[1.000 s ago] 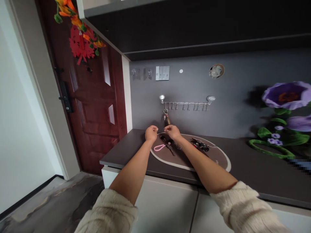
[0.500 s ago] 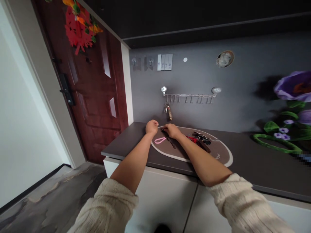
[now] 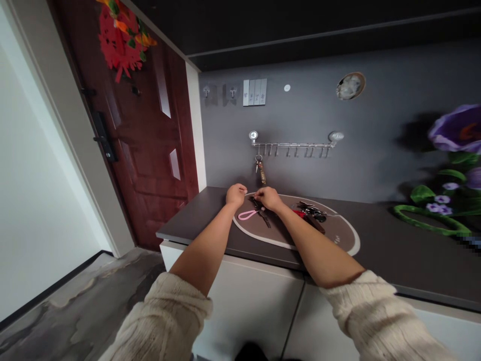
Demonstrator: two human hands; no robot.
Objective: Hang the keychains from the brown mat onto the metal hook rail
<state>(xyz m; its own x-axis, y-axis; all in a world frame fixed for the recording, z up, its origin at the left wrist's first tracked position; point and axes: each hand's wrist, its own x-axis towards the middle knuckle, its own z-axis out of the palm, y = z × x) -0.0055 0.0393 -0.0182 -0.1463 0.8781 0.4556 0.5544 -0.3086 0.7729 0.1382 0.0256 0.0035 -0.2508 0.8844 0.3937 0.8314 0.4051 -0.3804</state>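
Observation:
My left hand (image 3: 236, 194) is closed above the left end of an oval brown mat (image 3: 276, 235) with a pale rim. Whatever is in its fingers, if anything, is hidden. Close beside it, the fingertips of my right hand (image 3: 268, 197) pinch at the upper end of a dark bunch of what look like keys (image 3: 265, 218). The pieces are too small to make out well. A pink loop strap (image 3: 247, 215) lies at the bunch's left. Right of my right wrist, a pile of keys (image 3: 315, 213) with red and brown pieces rests on the mat.
Behind the mat, a metal hook rail (image 3: 293, 145) is fixed to the grey wall, with a key ring and brown fob (image 3: 262, 173) hanging at its left. A purple artificial flower (image 3: 456, 130) stands right. A dark shelf (image 3: 300, 30) overhangs the counter (image 3: 394, 260).
My right hand has lifted slightly and shifted right, showing more of the dark bunch beneath it. My left hand stays closed in nearly the same place. The view has tilted a little.

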